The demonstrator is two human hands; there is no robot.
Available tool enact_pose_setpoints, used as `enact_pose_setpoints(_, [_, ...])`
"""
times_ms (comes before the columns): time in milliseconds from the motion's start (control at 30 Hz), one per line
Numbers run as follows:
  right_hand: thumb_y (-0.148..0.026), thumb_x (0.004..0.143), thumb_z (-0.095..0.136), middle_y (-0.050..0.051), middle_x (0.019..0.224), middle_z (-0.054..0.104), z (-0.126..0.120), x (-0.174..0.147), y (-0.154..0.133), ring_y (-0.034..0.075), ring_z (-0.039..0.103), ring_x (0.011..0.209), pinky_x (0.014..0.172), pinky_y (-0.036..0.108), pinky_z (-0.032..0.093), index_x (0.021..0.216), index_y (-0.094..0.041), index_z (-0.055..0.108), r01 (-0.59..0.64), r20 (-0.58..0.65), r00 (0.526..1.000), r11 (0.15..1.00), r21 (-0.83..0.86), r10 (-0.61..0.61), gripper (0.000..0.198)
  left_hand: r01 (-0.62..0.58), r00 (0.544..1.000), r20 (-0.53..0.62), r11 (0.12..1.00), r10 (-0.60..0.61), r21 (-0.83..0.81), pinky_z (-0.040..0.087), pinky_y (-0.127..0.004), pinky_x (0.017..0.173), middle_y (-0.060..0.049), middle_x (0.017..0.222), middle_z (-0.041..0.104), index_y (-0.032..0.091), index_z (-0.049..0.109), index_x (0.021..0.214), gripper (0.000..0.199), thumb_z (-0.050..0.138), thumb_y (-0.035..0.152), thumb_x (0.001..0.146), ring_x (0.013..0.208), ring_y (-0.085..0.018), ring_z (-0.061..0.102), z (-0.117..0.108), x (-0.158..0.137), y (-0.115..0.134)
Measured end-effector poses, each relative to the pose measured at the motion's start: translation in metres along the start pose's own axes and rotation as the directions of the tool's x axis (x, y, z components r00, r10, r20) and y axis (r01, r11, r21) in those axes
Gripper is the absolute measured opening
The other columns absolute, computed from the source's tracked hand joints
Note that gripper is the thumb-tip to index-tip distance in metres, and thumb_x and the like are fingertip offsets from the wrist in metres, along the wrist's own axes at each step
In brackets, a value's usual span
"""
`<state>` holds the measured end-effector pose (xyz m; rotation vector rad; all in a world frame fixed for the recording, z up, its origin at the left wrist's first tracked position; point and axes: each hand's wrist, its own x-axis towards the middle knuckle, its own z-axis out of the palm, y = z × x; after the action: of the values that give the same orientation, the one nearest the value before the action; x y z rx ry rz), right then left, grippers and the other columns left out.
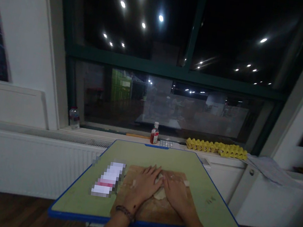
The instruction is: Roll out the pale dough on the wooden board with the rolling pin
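My left hand (147,183), with a dark beaded bracelet at the wrist, lies palm down over a wooden board (159,217), its fingers stretched forward. Beside it my right hand (178,195) is also palm down, the thumbs nearly meeting. Between and partly under the hands is a flat, pale piece that looks like dough (159,194). One small pale bit (186,183) shows right of my right hand, another (134,183) left of my left hand. Whether these join beneath my palms is hidden. My right fingertips are blurred against the board.
The board rests on a green folding table (131,152) with a blue rim. A pixelated phone-like screen (109,179) lies left of the board. On the windowsill stand a small red-labelled bottle (154,133), a clear bottle (74,118) and yellow egg trays (216,148). A white radiator (26,163) is behind.
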<state>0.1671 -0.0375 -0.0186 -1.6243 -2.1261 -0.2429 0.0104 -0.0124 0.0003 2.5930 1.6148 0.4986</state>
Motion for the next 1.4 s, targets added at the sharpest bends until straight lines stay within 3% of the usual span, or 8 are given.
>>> enact_pose_setpoints(200, [-0.024,0.099,0.031,0.007,0.133,0.062,0.012,-0.041,-0.009,0.024,0.056,0.124,0.108,0.047,0.042,0.132,-0.025,0.059,-0.016,-0.169,0.986,0.998,-0.066,0.005,0.043,0.089,0.994,-0.055,0.996,-0.09,-0.014,0.026,-0.049,0.117,-0.005,0.148,0.048,0.022,0.055,0.138,0.052,0.033,0.046,0.097,0.137,-0.028,0.042,-0.003,-0.028,0.02])
enact_pose_setpoints(300, [-0.032,0.1,0.033,0.003,0.14,0.056,0.017,-0.064,-0.012,0.024,0.048,0.132,0.113,0.046,0.038,0.139,-0.025,0.053,-0.032,-0.246,0.969,0.997,-0.065,0.015,0.044,0.085,0.989,-0.117,0.995,-0.09,-0.046,0.024,-0.052,0.118,-0.001,0.15,0.045,0.028,0.047,0.144,0.052,0.04,0.044,0.096,0.14,-0.028,0.036,0.002,-0.052,0.021])
enact_pose_setpoints(433, [-0.036,0.099,0.033,-0.002,0.15,0.042,0.015,-0.092,-0.014,0.024,0.037,0.14,0.112,0.048,0.039,0.153,-0.033,0.028,-0.003,-0.245,0.969,0.998,-0.062,-0.012,0.053,0.03,0.987,-0.155,0.999,-0.035,-0.037,0.022,-0.05,0.12,0.002,0.155,0.035,0.033,0.039,0.148,0.054,0.042,0.043,0.095,0.144,-0.026,0.03,0.01,-0.083,0.009])
enact_pose_setpoints(600, [-0.034,0.1,0.029,-0.005,0.152,0.037,0.013,-0.108,-0.009,0.024,0.036,0.14,0.11,0.053,0.039,0.154,-0.039,0.003,0.053,-0.184,0.981,0.996,-0.073,-0.066,0.061,0.096,0.985,-0.144,0.995,-0.097,-0.015,0.012,-0.053,0.121,0.004,0.153,0.038,0.034,0.036,0.149,0.054,0.039,0.044,0.096,0.145,-0.025,0.029,0.004,-0.097,-0.005])
enact_pose_setpoints(767, [-0.036,0.1,0.03,-0.002,0.15,0.041,0.008,-0.089,-0.01,0.024,0.037,0.14,0.113,0.054,0.033,0.152,-0.035,0.029,0.004,-0.174,0.985,0.997,-0.083,-0.018,0.052,0.094,0.987,-0.132,0.996,-0.093,0.0,0.009,-0.054,0.121,0.002,0.153,0.039,0.031,0.039,0.148,0.052,0.033,0.046,0.099,0.145,-0.024,0.028,-0.006,-0.086,-0.006])
enact_pose_setpoints(933, [-0.025,0.099,0.029,0.003,0.142,0.054,-0.008,-0.055,-0.009,0.025,0.045,0.134,0.117,0.054,0.026,0.142,-0.026,0.05,-0.003,-0.053,0.999,0.997,-0.074,0.0,0.047,0.093,0.987,-0.134,0.995,-0.086,0.042,0.008,-0.052,0.12,-0.001,0.151,0.044,0.028,0.048,0.143,0.051,0.029,0.048,0.099,0.144,-0.026,0.03,-0.009,-0.061,-0.008])
enact_pose_setpoints(1100, [-0.023,0.1,0.026,0.006,0.145,0.05,-0.021,-0.027,-0.004,0.023,0.044,0.135,0.117,0.047,0.026,0.141,-0.021,0.051,0.048,0.097,0.994,0.997,-0.057,-0.042,0.048,0.104,0.991,-0.093,0.991,-0.096,0.086,0.012,-0.053,0.118,-0.002,0.148,0.047,0.028,0.054,0.138,0.052,0.025,0.049,0.1,0.141,-0.027,0.035,-0.012,-0.04,-0.01])
enact_pose_setpoints(1400, [-0.03,0.1,0.03,0.013,0.145,0.048,-0.031,0.034,0.042,0.025,0.026,0.145,0.117,0.049,0.018,0.138,-0.018,0.054,-0.09,0.215,0.967,0.972,-0.215,0.137,0.046,0.072,0.997,-0.05,0.984,-0.064,0.162,0.012,-0.053,0.118,-0.004,0.152,0.042,0.027,0.052,0.14,0.05,0.024,0.041,0.1,0.143,-0.027,0.031,-0.017,-0.03,-0.013])
